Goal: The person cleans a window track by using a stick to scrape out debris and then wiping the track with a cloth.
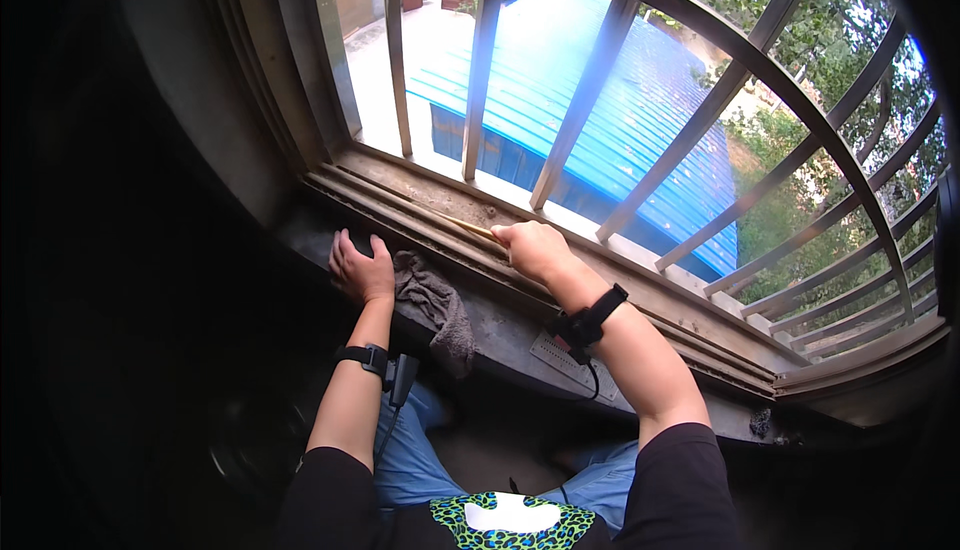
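Note:
My right hand is closed around the end of a thin wooden stick, which points left along the tracks of the window frame. The stick's far tip lies at the dirty frame; its exact contact is too small to tell. On the inner sill, my left hand rests with its fingers spread and nothing seen in it. A crumpled grey-brown cloth lies just right of that hand and hangs over the sill's front edge.
Metal security bars stand outside the window, with a blue corrugated roof beyond. A perforated plate or card lies on the sill under my right forearm. A dark scouring pad or similar clump sits at the sill's right end.

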Motion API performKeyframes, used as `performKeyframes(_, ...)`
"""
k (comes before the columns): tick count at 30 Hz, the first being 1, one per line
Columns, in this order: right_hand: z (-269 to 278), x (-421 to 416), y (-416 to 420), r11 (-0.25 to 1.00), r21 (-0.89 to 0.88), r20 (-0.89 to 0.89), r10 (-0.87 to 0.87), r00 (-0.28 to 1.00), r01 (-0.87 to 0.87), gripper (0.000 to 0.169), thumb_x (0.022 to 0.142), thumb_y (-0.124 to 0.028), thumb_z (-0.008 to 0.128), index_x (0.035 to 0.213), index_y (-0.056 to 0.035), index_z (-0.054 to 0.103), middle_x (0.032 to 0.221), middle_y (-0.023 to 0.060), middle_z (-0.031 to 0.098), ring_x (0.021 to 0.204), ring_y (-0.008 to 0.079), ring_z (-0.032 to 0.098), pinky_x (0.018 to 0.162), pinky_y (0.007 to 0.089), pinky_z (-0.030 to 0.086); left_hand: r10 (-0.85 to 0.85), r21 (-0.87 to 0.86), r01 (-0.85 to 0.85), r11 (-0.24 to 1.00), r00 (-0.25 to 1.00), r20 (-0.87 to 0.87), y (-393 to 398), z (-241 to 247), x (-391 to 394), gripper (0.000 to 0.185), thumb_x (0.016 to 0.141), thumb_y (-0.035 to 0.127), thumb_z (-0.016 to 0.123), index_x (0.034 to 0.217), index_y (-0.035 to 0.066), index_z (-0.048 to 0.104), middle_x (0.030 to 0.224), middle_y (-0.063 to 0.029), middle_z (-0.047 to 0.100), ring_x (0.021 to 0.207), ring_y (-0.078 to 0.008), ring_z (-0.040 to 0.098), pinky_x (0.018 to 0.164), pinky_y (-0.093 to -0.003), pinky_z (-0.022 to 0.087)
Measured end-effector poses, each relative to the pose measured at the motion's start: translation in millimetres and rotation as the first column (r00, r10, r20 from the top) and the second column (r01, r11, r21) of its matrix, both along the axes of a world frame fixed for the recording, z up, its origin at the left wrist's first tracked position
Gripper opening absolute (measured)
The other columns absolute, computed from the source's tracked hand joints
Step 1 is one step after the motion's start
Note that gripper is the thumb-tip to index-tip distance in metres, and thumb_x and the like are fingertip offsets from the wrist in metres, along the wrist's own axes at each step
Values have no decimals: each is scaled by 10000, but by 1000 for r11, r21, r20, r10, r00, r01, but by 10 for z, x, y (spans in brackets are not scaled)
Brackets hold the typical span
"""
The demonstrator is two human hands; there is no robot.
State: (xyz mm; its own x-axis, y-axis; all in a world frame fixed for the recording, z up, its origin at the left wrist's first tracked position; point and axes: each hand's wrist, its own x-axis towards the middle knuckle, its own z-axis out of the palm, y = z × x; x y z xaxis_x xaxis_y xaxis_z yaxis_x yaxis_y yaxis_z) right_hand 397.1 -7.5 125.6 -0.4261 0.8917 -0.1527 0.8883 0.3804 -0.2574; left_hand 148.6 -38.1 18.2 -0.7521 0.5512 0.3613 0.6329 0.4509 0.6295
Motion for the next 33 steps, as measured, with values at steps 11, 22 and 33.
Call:
performKeyframes(11, 908, 691, -1327, 979, 122, 75, -170, 983, 160, 376, 836, -107, 487, 1169, -241, 600, 775, 176, 629, 740, 355, 609, 658, 439, 484, -26, 87, 17, 996, 994, 107, -69, -26, -60, 434, 768, 334, 556, 1152, 130, 546, 1309, -29, 487, 1266, -236, 375, 1005, -629, 204)
performKeyframes(22, 846, 483, -1448, 978, 203, 371, -130, 919, 56, 422, 820, -83, 505, 1174, -291, 602, 737, 139, 621, 712, 322, 611, 631, 431, 486, -30, 56, 23, 998, 991, 128, -125, 73, -42, 386, 774, 299, 552, 1124, 136, 554, 1295, -13, 488, 1267, -229, 371, 998, -659, 209)
performKeyframes(33, 795, 660, -1599, 949, 314, 381, -149, 912, 24, 304, 870, -143, 483, 1086, -277, 649, 682, 98, 587, 675, 292, 612, 593, 400, 493, -52, 65, 44, 997, 992, 118, -143, 86, -33, 364, 768, 296, 554, 1095, 135, 571, 1284, -10, 497, 1247, -237, 393, 1001, -657, 216)
